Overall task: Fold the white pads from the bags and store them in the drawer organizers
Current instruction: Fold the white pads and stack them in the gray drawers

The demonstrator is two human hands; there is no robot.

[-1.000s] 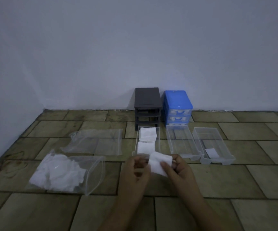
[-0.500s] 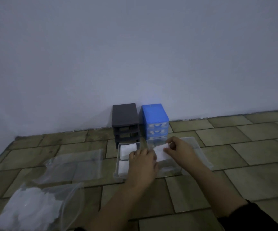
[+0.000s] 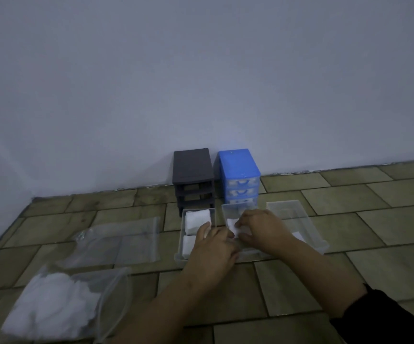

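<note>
Pad (image 3: pixel 233 227) has sunk into middle drawer (image 3: pixel 228 209); both hands' fingers (image 3: pixel 244 220) pinch it.

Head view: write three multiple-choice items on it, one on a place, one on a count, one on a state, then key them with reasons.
1. Where is the pad that both hands are placing?
A. middle drawer
B. dark organizer
C. empty bag

2. How many clear drawers lie on the floor?
A. one
B. three
C. five

3. What state is the bag at near left in?
A. empty
B. holding white pads
C. inside a drawer

Key:
1 A: the left hand and right hand hold the pad in the middle drawer.
2 B: left drawer, middle drawer and right drawer sit side by side.
3 B: white pads fill it.
</note>
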